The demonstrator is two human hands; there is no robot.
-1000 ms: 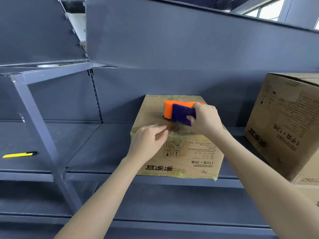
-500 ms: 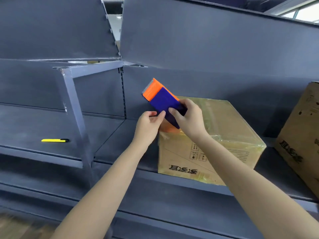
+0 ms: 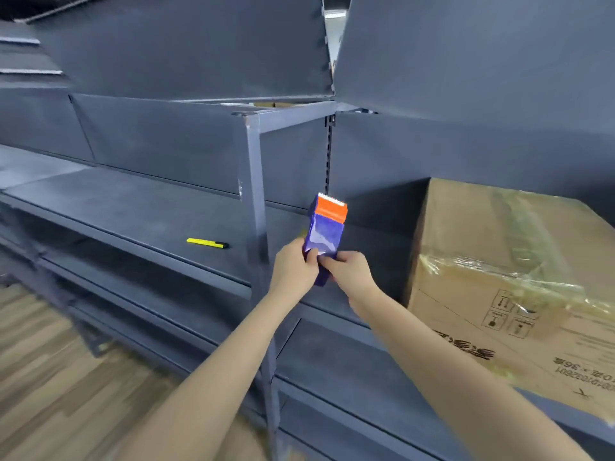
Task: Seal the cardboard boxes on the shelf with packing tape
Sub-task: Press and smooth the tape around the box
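Head view: dark grey metal shelving fills the scene, with a wooden floor [image 3: 50,377] at the lower left. Both hands meet in front of the shelf [image 3: 133,201], just right of a grey upright post [image 3: 256,194]. The left hand [image 3: 293,267] and the right hand [image 3: 349,272] both grip the lower end of a tape dispenser [image 3: 327,227], a purple body with an orange top and a toothed edge. The fingers [image 3: 311,257] of each hand are curled round it and touch each other at its base. The dispenser stands nearly upright above the fingers, held in the air and apart from the shelf.

The cardboard box [image 3: 482,247] sits on the shelf to the right of the fingers, well apart from them. Shiny clear tape covers its top and hangs wrinkled over its front edge. A yellow utility knife [image 3: 207,242] lies flat on the shelf to the left of the fingers, beyond the post.
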